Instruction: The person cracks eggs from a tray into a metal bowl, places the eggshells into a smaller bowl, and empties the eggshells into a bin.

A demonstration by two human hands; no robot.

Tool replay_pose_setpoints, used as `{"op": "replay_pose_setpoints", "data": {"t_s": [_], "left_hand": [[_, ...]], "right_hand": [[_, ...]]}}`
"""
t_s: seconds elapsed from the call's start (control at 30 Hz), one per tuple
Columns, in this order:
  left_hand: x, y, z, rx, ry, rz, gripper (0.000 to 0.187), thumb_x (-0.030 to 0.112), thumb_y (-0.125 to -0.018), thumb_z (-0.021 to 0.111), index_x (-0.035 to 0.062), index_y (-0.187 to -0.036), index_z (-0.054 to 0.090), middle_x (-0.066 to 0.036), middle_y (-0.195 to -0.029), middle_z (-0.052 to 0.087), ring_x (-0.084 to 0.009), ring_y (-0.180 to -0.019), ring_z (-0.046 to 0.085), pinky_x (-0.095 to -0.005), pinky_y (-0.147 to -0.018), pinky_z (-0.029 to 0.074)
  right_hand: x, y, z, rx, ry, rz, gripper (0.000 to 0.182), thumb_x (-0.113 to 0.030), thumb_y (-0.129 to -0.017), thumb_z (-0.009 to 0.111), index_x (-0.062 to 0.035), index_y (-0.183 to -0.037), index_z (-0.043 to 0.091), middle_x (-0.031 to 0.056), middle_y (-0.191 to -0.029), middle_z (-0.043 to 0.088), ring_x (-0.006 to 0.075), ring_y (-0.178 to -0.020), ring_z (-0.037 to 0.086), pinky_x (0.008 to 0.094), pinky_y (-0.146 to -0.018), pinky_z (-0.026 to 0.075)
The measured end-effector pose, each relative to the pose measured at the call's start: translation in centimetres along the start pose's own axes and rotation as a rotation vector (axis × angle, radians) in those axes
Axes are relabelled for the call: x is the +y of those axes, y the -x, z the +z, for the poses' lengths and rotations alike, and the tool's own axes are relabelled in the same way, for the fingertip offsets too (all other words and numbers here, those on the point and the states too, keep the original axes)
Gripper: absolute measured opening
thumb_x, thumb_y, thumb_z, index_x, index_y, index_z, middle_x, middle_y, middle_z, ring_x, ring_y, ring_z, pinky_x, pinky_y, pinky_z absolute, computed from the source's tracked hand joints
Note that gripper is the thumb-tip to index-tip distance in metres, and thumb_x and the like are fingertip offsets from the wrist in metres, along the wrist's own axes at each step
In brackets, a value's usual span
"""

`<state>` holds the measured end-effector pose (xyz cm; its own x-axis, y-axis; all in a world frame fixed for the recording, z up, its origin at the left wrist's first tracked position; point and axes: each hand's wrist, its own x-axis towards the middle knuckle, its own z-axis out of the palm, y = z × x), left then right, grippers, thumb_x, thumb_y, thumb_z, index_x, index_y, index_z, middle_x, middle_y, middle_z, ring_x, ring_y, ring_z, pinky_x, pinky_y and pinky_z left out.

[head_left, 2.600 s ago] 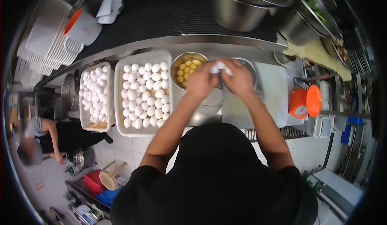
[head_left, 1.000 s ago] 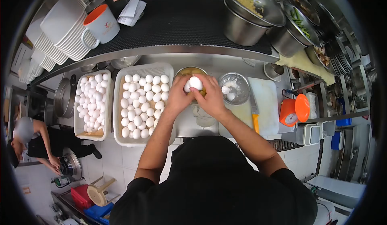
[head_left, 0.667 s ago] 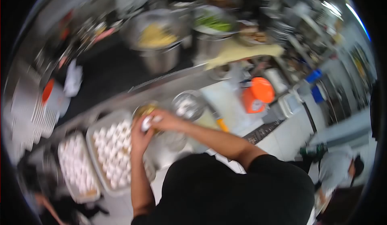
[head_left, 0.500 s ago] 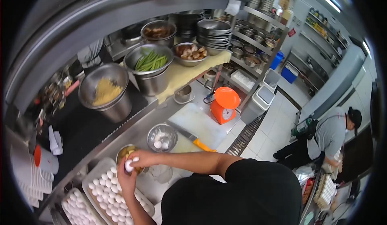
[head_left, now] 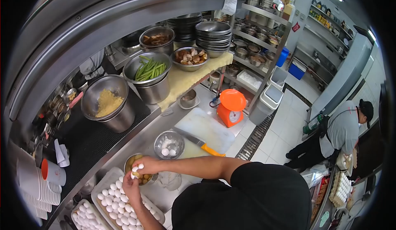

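Note:
My right hand is closed with a white egg at its fingertips. Just beneath it, my left hand pinches white eggshell, which looks broken open. Both hands meet over the edge of a metal bowl that contains yellow yolks, partly covered by my right hand. Below and around my left forearm lies a tray filled with many white eggs. Behind my right wrist, a smaller metal bowl holds white shells or eggs.
A knife with an orange handle lies on a white cutting board, near an orange scale. Bowls of green beans and yellow crumbs stand beyond. Another person bends over a counter at right.
The egg between my hands, whole-looking before, now shows as separated white pieces with a gap. The view has shifted slightly, and my hands sit a little lower in it.

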<state>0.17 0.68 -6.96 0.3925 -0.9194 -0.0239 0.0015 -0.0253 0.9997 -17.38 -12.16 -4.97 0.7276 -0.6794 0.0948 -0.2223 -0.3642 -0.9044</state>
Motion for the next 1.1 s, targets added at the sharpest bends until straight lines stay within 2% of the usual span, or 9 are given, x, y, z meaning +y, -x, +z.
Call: {"op": "replay_pose_setpoints", "data": {"t_s": [0.27,0.37,0.43,0.5,0.53,0.6,0.73,0.87,1.1], "left_hand": [[2.1,-0.2,1.2,0.015,-0.678,0.245,0.044,-0.008,-0.086,0.069,-0.0059,-0.129,0.071,-0.020,-0.124,0.070,-0.0297,-0.107,0.072,-0.0390,-0.095,0.058],[2.7,-0.5,3.8,-0.022,-0.543,0.385,0.045,-0.003,-0.086,0.070,-0.0080,-0.131,0.070,-0.023,-0.122,0.071,-0.0334,-0.106,0.072,-0.0419,-0.091,0.059],[2.2,-1.0,5.5,-0.030,-0.595,0.430,0.046,0.005,-0.087,0.074,-0.0007,-0.132,0.072,-0.021,-0.114,0.075,-0.0340,-0.103,0.073,-0.0423,-0.090,0.058],[5.4,-0.8,8.7,-0.070,-0.660,0.432,0.042,0.011,-0.089,0.076,0.0104,-0.130,0.075,-0.018,-0.117,0.075,-0.0394,-0.108,0.072,-0.0454,-0.094,0.058],[4.5,-1.6,9.7,-0.138,-0.648,0.461,0.048,0.007,-0.090,0.075,0.0057,-0.137,0.070,-0.017,-0.127,0.074,-0.0359,-0.106,0.074,-0.0427,-0.091,0.059],[5.3,-2.4,12.1,-0.179,-0.572,0.476,0.049,0.007,-0.091,0.076,0.0041,-0.139,0.067,-0.018,-0.131,0.073,-0.0342,-0.112,0.075,-0.0397,-0.095,0.061],[4.8,-2.6,14.2,-0.271,-0.579,0.455,0.057,0.013,-0.085,0.082,0.0056,-0.140,0.067,-0.019,-0.144,0.067,-0.0390,-0.134,0.063,-0.0458,-0.112,0.053],[5.4,-0.1,10.6,-0.205,-0.641,0.430,0.057,0.013,-0.083,0.082,0.0056,-0.138,0.068,-0.021,-0.143,0.067,-0.0383,-0.135,0.062,-0.0460,-0.114,0.051],[1.6,2.1,-10.0,0.532,-1.043,0.058,0.037,0.000,-0.086,0.065,0.0036,-0.121,0.074,-0.020,-0.120,0.072,-0.0401,-0.113,0.069,-0.0502,-0.100,0.055]], "right_hand": [[-2.7,-0.1,-2.4,-0.101,0.387,-0.065,0.031,-0.026,-0.087,0.075,-0.0244,-0.117,0.074,0.0133,-0.103,0.077,0.0385,-0.100,0.074,0.0505,-0.085,0.059],[-1.1,1.3,-3.1,0.046,0.446,-0.083,0.029,-0.027,-0.086,0.076,-0.0222,-0.115,0.073,0.0129,-0.104,0.077,0.0401,-0.099,0.073,0.0524,-0.085,0.059],[-0.3,3.0,-5.4,0.111,0.295,-0.189,0.043,-0.027,-0.085,0.077,-0.0211,-0.127,0.073,0.0117,-0.112,0.078,0.0387,-0.104,0.074,0.0521,-0.089,0.059],[-5.1,5.0,-9.3,0.071,0.377,0.099,0.043,-0.024,-0.088,0.078,-0.0180,-0.130,0.073,0.0146,-0.120,0.077,0.0394,-0.110,0.073,0.0470,-0.094,0.059],[-3.8,5.5,-10.4,0.090,0.380,0.149,0.041,-0.020,-0.091,0.078,-0.0134,-0.131,0.074,0.0161,-0.125,0.077,0.0368,-0.114,0.074,0.0443,-0.098,0.058],[-2.2,6.6,-12.3,0.205,0.377,-0.036,0.042,-0.010,-0.095,0.075,-0.0044,-0.136,0.071,0.0186,-0.123,0.078,0.0344,-0.108,0.077,0.0418,-0.097,0.059],[-0.5,7.4,-13.5,0.193,0.558,0.165,0.053,-0.025,-0.093,0.078,-0.0107,-0.143,0.068,0.0210,-0.120,0.078,0.0426,-0.108,0.075,0.0486,-0.093,0.059],[2.3,9.2,-13.5,0.200,0.657,0.201,0.053,-0.026,-0.095,0.077,-0.0070,-0.144,0.066,0.0245,-0.113,0.078,0.0406,-0.105,0.076,0.0470,-0.090,0.059],[2.5,10.5,-11.9,0.287,0.143,0.317,0.031,-0.016,-0.102,0.069,-0.0044,-0.129,0.062,0.0105,-0.103,0.072,0.0201,-0.083,0.067,0.0340,-0.076,0.056]]}}
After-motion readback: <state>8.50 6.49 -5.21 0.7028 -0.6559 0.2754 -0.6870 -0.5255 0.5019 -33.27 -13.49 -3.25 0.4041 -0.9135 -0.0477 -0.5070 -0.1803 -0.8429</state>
